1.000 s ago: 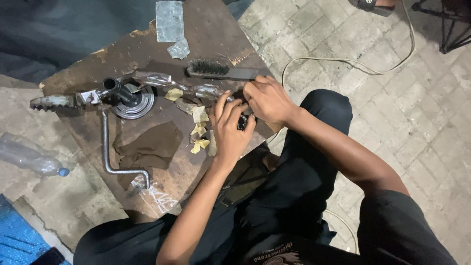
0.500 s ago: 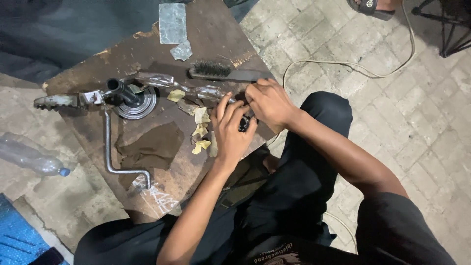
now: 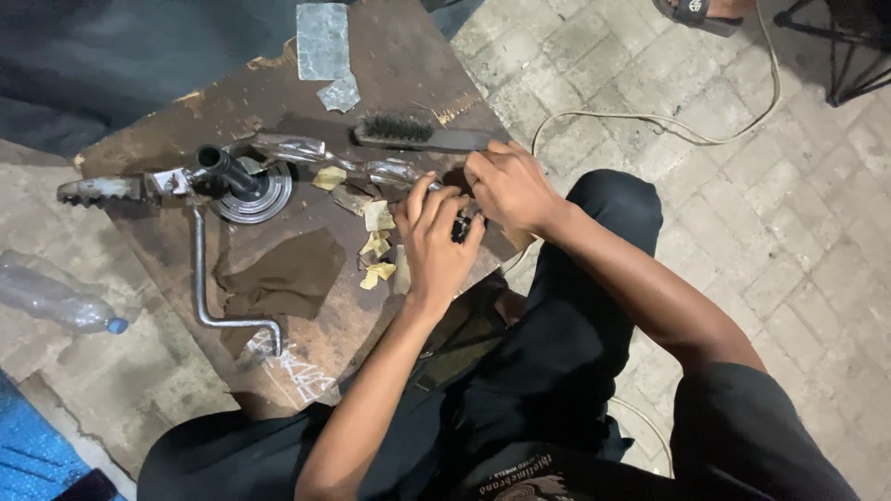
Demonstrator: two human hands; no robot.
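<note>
My left hand [image 3: 434, 243] pinches a small dark part [image 3: 461, 228] at the board's [image 3: 306, 325] near edge; right hand [image 3: 509, 188] curls fingers on it from above to steady it. Wire brush [image 3: 422, 134] just behind, crank lever [image 3: 218, 288] left, within reach

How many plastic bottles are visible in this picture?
1. The clear plastic bottle with a blue cap lies on its side on the ground, left of the wooden board. Others may be out of view.

Head-worn view, steeply down, close.
</note>
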